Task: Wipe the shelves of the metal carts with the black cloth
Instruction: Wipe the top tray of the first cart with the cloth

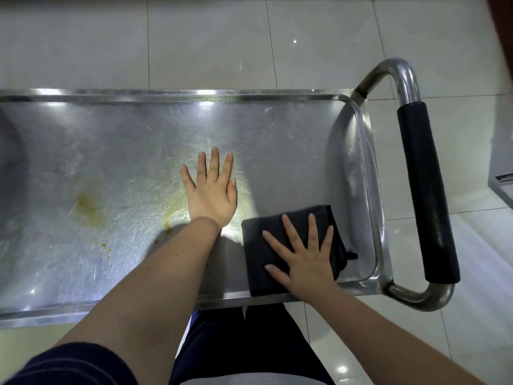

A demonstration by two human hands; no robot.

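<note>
The metal cart's top shelf fills the middle of the view, scratched and marked with yellowish stains at its left centre. A folded black cloth lies at the shelf's near right corner. My right hand presses flat on the cloth with fingers spread. My left hand rests flat on the bare metal just left of the cloth, fingers straight and pointing away from me.
The cart's handle, a steel tube with a black foam grip, stands at the right end. Pale floor tiles surround the cart. A white object sits at the far right edge. My dark-clothed legs are against the near rim.
</note>
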